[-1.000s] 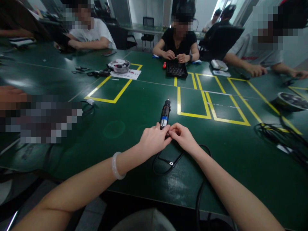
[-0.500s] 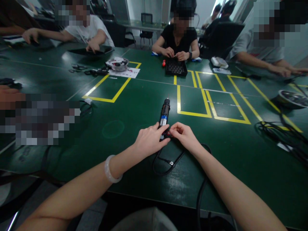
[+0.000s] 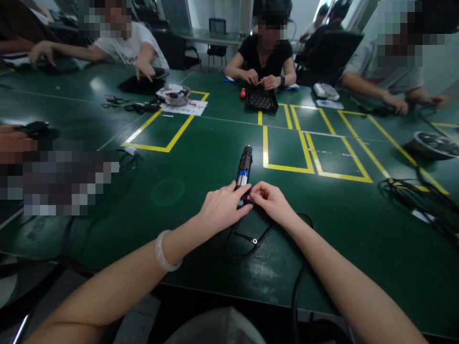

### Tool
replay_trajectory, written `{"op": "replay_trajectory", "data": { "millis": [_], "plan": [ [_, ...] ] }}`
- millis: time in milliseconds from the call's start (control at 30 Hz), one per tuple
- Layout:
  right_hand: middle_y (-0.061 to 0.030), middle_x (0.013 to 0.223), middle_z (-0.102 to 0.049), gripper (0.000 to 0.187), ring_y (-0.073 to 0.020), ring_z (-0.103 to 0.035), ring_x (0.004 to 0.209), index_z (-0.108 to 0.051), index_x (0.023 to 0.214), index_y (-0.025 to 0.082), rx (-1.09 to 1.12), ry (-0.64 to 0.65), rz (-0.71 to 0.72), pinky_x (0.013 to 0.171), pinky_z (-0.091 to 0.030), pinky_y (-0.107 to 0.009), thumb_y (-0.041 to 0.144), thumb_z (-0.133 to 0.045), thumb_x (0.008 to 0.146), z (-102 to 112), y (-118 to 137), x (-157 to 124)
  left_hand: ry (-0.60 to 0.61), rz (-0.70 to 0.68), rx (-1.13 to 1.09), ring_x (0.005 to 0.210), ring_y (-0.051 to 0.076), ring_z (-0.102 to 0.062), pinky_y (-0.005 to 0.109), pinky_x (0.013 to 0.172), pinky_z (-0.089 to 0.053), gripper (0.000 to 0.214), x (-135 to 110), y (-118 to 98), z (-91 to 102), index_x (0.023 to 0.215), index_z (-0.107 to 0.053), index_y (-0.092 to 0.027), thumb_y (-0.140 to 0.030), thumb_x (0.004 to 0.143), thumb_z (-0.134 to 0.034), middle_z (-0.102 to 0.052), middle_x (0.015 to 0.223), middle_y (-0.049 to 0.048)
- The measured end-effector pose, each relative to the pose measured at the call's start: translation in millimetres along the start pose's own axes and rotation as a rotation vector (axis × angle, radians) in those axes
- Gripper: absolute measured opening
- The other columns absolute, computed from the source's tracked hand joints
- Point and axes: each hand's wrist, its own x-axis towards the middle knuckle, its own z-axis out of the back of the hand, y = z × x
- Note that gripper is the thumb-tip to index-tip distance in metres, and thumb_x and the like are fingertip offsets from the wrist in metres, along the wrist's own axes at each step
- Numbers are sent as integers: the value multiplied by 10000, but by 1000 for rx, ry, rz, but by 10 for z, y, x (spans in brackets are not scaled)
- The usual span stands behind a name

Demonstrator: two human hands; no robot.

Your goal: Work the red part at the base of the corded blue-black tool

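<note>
A slim electric screwdriver (image 3: 244,173), black with a silver barrel and a blue band, lies on the green table with its tip pointing away from me. My left hand (image 3: 222,203) holds its near end down, thumb and index finger around it. Right beside that end, my right hand (image 3: 270,198) is closed in a pinch at a small reddish part; what exactly sits between the fingertips is too small to make out. A black cable (image 3: 239,258) with a metal ring terminal (image 3: 255,241) loops on the table below my hands.
Yellow tape outlines (image 3: 289,168) mark the green table (image 3: 201,157). Opposite, a person works over a black tray (image 3: 261,99). A clear bowl of parts (image 3: 174,95) stands back left, a metal bowl (image 3: 435,145) and coiled cables (image 3: 412,193) at right. Other people sit left and right.
My hands stay almost in place, with the right fingertips slightly closer to the screwdriver. At the back left, a co-worker's black flat panel has shifted; a right-hand co-worker's hands have moved.
</note>
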Motion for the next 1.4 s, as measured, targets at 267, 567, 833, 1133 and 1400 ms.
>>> {"op": "replay_trajectory", "data": {
  "millis": [267,567,833,1133,1400],
  "plan": [
    [39,646,-568,118,-122,-511,560,-533,815,213,-80,-18,-13,541,-388,-248,305,-602,788,-23,30,8,-14,-15,8,1026,303,-674,373,733,-539,517,4,-13,1,1427,-493,-330,-524,949,-458,-598,1324,91],
    [54,614,-561,106,-132,-531,558,-514,826,222,-181,-24,-19,555,-386,-255,276,-601,798,-20,114,-6,-1,-20,13,995,292,-679,360,725,-536,512,8,-27,32,1424,-500,-323,-521,954,-455,-602,1300,102],
    [83,566,-489,147,-122,-472,512,-505,868,220,-136,-30,11,533,-344,-251,291,-614,801,-28,59,-2,-2,-19,26,983,280,-676,342,714,-527,501,9,-30,13,1415,-496,-323,-519,956,-462,-606,1270,97],
    [89,562,-479,155,-112,-454,507,-517,882,212,-106,-35,19,530,-333,-242,294,-625,807,-37,25,5,-43,-57,61,998,266,-637,353,766,-515,495,6,-20,-9,1407,-504,-312,-512,955,-483,-627,1219,76],
    [81,561,-487,140,-110,-453,508,-516,828,212,-109,-43,15,521,-324,-241,297,-623,801,-39,53,-3,-65,-88,82,983,264,-625,371,800,-508,472,15,-10,-7,1372,-537,-293,-500,949,-503,-637,1208,62]
  ]
}}
